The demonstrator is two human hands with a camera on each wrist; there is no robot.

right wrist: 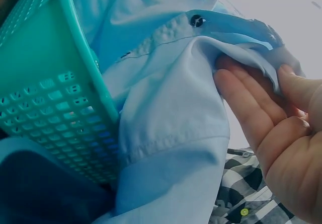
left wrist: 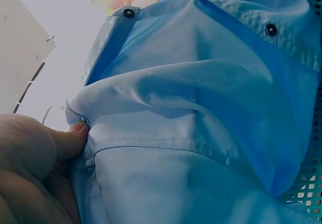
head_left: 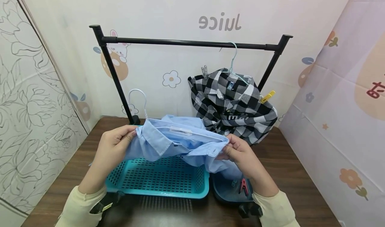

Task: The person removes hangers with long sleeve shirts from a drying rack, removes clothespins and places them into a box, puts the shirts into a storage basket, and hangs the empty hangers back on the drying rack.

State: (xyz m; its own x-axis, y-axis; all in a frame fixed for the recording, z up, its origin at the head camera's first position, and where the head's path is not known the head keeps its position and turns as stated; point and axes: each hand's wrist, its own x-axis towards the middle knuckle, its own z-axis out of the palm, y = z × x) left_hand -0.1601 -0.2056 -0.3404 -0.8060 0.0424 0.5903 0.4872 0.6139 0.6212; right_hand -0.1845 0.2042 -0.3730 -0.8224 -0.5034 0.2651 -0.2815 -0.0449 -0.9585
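A light blue shirt (head_left: 177,136) is stretched between the two hands above a teal basket (head_left: 159,193). The left hand (head_left: 115,148) pinches it at its left end, near the collar; in the left wrist view the thumb presses on a seam of the shirt (left wrist: 151,133). At the right end the right hand (head_left: 240,153) pinches the fabric between thumb and fingers, some of which lie beneath the cloth in the right wrist view. The white hook of a hanger (head_left: 139,92) rises behind the shirt's left part; cloth hides the rest of the hanger.
A black rack (head_left: 186,43) spans the back. From its bar a black-and-white checked shirt (head_left: 216,96) hangs on a pale blue hanger (head_left: 234,58), with a yellow clothespin (head_left: 267,97) and a grey one. A dark blue bin (head_left: 224,190) holding a red clothespin (head_left: 244,187) stands right of the basket.
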